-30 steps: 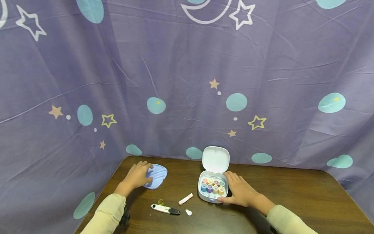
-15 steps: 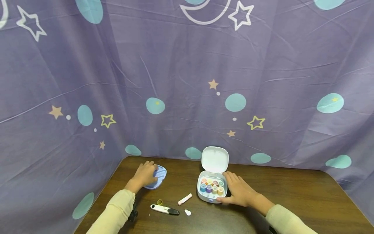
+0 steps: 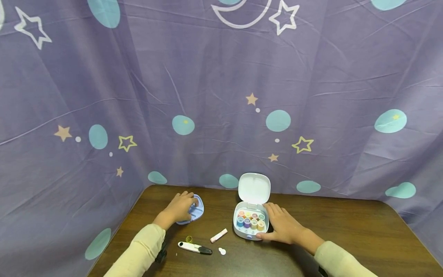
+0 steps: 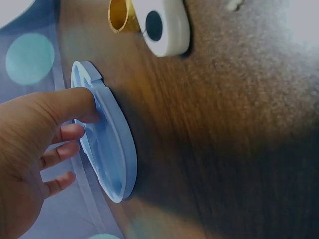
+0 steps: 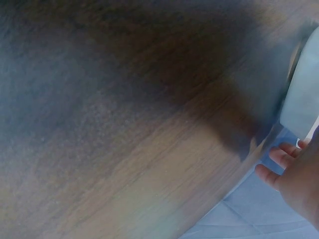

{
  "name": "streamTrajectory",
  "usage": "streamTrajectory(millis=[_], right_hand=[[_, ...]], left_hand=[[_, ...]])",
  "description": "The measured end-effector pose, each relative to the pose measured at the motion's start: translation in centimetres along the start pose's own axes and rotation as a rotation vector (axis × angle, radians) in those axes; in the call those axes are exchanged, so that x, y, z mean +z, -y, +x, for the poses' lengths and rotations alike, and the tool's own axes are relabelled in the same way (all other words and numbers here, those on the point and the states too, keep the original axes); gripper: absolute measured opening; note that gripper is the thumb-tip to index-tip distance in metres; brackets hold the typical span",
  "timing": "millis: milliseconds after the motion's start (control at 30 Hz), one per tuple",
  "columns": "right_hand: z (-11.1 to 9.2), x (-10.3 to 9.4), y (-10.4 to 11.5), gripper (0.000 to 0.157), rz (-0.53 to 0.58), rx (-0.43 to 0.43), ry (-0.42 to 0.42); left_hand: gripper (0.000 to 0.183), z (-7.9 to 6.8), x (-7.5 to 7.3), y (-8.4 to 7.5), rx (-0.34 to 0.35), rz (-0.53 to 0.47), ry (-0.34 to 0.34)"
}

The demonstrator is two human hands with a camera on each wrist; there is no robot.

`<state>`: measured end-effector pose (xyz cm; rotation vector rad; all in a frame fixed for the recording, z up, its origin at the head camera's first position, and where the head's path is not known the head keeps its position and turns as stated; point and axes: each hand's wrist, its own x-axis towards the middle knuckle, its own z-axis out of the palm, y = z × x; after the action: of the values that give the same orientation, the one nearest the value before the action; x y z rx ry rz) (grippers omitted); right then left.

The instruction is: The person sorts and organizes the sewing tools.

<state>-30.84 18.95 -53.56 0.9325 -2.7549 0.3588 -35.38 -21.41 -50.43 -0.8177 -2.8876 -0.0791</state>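
Observation:
In the head view, my left hand (image 3: 180,208) grips a shallow light-blue divided tray (image 3: 198,211) at the table's left. The left wrist view shows the thumb (image 4: 82,102) hooked inside the tray (image 4: 119,144), with the other fingers curled at its far side. My right hand (image 3: 283,226) holds the right side of a white sewing box (image 3: 241,233), thumb at the front and fingers toward the back. Its lid (image 3: 254,188) stands open. Several coloured thread spools (image 3: 247,223) sit inside. In the right wrist view only part of the box (image 5: 304,94) shows beside the fingertips.
Between the hands, on the brown table (image 3: 332,231), lie a slim white-and-black tool (image 3: 195,248), a gold ring-like thimble (image 3: 189,239), a small pale pink stick (image 3: 219,235) and a small white flat piece (image 3: 222,251). A purple patterned curtain (image 3: 214,154) hangs behind the table.
My left hand has moved to the right; in the last half second the blue tray has shifted right with it. The right hand stays on the sewing box.

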Motion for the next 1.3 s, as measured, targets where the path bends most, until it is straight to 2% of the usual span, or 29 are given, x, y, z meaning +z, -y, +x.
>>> streamTrajectory(millis=[167, 267, 400, 533, 633, 1033, 1200, 1300], right_hand=[[0.0, 0.0, 0.0, 0.107, 0.007, 0.007, 0.004], [0.0, 0.1, 0.0, 0.107, 0.011, 0.006, 0.001], [0.0, 0.1, 0.0, 0.106, 0.013, 0.0, -0.007], [0.0, 0.2, 0.0, 0.105, 0.01, -0.003, -0.012], [0.0, 0.2, -0.1, 0.105, 0.002, -0.004, -0.013], [0.0, 0.3, 0.0, 0.105, 0.002, -0.006, -0.018], [-0.1, 0.3, -0.1, 0.105, 0.006, -0.001, -0.021], [-0.1, 0.3, -0.1, 0.105, 0.003, -0.004, -0.03]], left_hand=[[0.044, 0.1, 0.1, -0.5, 0.098, 0.092, 0.001], [0.044, 0.2, 0.0, -0.5, 0.125, 0.143, 0.0], [0.041, 0.3, -0.3, -0.2, 0.102, 0.163, 0.041], [0.041, 0.3, -0.5, 0.0, 0.076, 0.134, 0.078], [0.042, 0.3, -0.6, 0.2, 0.093, 0.137, 0.074], [0.048, 0.4, -1.1, 0.3, 0.208, 0.231, 0.018], [0.048, 0.7, -2.0, -0.6, 0.265, 0.279, -0.013], [0.047, 1.1, -3.0, -1.6, 0.327, 0.323, -0.055]])
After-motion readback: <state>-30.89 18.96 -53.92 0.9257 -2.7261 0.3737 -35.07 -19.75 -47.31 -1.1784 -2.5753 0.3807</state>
